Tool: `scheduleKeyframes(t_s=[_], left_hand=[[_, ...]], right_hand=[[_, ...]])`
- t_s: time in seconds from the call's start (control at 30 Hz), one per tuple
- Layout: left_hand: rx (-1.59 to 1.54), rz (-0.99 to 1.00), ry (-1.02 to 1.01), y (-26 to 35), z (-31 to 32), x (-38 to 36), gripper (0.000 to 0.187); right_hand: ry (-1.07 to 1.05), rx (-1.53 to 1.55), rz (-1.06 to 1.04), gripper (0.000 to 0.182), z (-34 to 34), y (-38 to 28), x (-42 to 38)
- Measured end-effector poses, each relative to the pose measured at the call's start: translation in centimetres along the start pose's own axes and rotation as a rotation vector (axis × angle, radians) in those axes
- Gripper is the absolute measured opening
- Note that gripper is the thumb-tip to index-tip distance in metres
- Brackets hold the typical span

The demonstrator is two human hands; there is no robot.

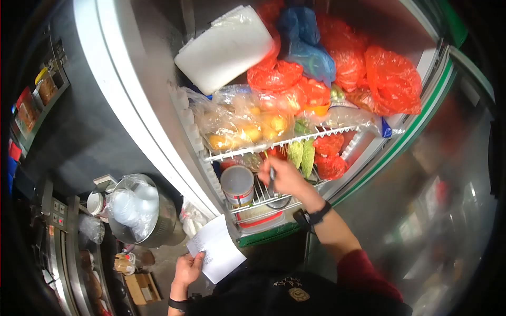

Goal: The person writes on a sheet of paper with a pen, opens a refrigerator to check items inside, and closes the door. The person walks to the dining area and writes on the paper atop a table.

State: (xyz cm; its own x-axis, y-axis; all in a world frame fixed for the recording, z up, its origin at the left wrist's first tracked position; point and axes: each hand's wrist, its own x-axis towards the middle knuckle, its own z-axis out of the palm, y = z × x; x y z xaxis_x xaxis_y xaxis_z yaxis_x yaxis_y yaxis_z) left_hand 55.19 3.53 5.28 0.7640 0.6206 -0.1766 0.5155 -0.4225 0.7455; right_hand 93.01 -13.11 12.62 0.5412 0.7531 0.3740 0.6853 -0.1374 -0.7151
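My left hand [187, 270] pinches the edge of a white sheet of paper [221, 245] with some lines of writing on it, held outside the fridge. My right hand [284, 176] reaches into the fridge at the lower wire shelf [253, 203], its fingers closed around a dark pen [272, 181]. Just left of that hand stands a tub with a translucent lid [237, 180]. Beyond it, green leafy vegetables [301, 156] and a red plastic bag [330, 158] lie on the same shelf. The right fingertips are slightly blurred.
Above, the upper shelf holds clear bags of yellow fruit [247, 131], red bags [392, 81], a blue bag [308, 47] and a white foam box [226, 50]. The glass door [411, 200] stands open at right. A metal pot [153, 226] and a cardboard box [142, 288] are at left.
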Motion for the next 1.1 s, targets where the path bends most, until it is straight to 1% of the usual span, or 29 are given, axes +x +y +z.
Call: scheduleKeyframes(t_s=[0.03, 0.1, 0.17, 0.23, 0.27, 0.37, 0.43, 0.5, 0.53, 0.6, 0.63, 0.7, 0.73, 0.77, 0.83, 0.87, 0.93, 0.97, 1.03, 1.07, 1.1], left_hand=[[0.019, 0.031, 0.003, -0.2, 0.1, 0.4, 0.039], [0.019, 0.039, -0.020, -0.8, 0.4, 1.2, 0.040], [0.042, 0.034, -0.044, -1.0, 0.9, 2.1, 0.041], [-0.019, 0.042, -0.065, -0.8, 1.5, 2.4, 0.039], [-0.067, 0.041, -0.083, -0.7, 1.7, 2.4, 0.038], [-0.040, 0.041, -0.104, -0.7, 2.3, 2.7, 0.035], [-0.046, 0.063, -0.104, 0.3, 2.0, 2.5, 0.034], [-0.098, 0.068, -0.085, 0.3, 1.9, 2.1, 0.034], [-0.099, 0.078, -0.063, 1.0, 1.4, 1.7, 0.034], [-0.081, 0.086, -0.027, 0.0, 1.3, 1.5, 0.034], [-0.066, 0.089, 0.004, -0.7, 1.3, 1.3, 0.034], [-0.050, 0.079, 0.037, -1.4, 0.8, 0.6, 0.033], [-0.036, 0.074, 0.065, -1.7, 0.5, 0.5, 0.034], [-0.033, 0.074, 0.074, -2.0, 0.3, 0.3, 0.034], [-0.095, 0.053, 0.098, -2.4, 0.1, -0.2, 0.034], [-0.093, 0.052, 0.102, -2.9, 0.2, -0.3, 0.034], [-0.151, 0.052, 0.152, -3.6, 0.4, -0.3, 0.035], [-0.154, 0.047, 0.158, -3.5, 0.4, -0.3, 0.035], [-0.120, 0.046, 0.134, -3.4, 0.1, -0.4, 0.036], [-0.121, 0.049, 0.139, -3.4, 0.0, -0.3, 0.036], [-0.079, 0.026, 0.126, -3.5, 0.1, -0.1, 0.037]], right_hand=[[-0.121, 0.043, -0.032, 0.022, -1.7, -0.8, -1.5], [-0.363, -0.042, 0.030, 0.022, -5.8, -3.7, -3.9], [-0.489, 0.027, -0.057, 0.024, -10.1, -8.7, -4.6], [-0.233, 0.222, -0.080, 0.025, -12.4, -13.6, -4.5], [-0.127, 0.125, -0.179, 0.025, -13.4, -15.6, -3.5], [0.185, -0.138, -0.425, 0.029, -14.8, -20.1, 2.6], [0.140, -0.505, -0.563, 0.033, -15.3, -21.8, 7.1], [0.076, -0.757, -0.667, 0.038, -15.0, -22.6, 11.3], [0.083, -0.758, -0.671, 0.038, -14.5, -22.6, 13.2], [0.229, -1.220, -0.919, 0.040, -13.1, -21.9, 16.3], [0.234, -1.216, -0.926, 0.040, -12.5, -21.5, 17.3], [0.119, -1.277, -0.970, 0.044, -11.3, -20.7, 18.8], [0.142, -1.229, -1.023, 0.047, -10.7, -20.0, 19.7], [0.150, -1.226, -1.029, 0.047, -10.6, -20.3, 19.7], [0.029, -1.343, -0.858, 0.051, -10.8, -20.9, 19.4], [0.032, -1.340, -0.861, 0.051, -11.2, -20.7, 19.6], [0.237, -1.257, -0.768, 0.059, -12.8, -20.2, 20.1], [0.221, -1.150, -0.647, 0.062, -14.1, -20.9, 19.7], [0.246, -1.029, -0.521, 0.061, -16.3, -20.7, 19.2], [0.251, -1.029, -0.525, 0.061, -16.9, -20.4, 19.0], [0.293, -0.918, -0.488, 0.060, -17.5, -20.0, 18.9]])
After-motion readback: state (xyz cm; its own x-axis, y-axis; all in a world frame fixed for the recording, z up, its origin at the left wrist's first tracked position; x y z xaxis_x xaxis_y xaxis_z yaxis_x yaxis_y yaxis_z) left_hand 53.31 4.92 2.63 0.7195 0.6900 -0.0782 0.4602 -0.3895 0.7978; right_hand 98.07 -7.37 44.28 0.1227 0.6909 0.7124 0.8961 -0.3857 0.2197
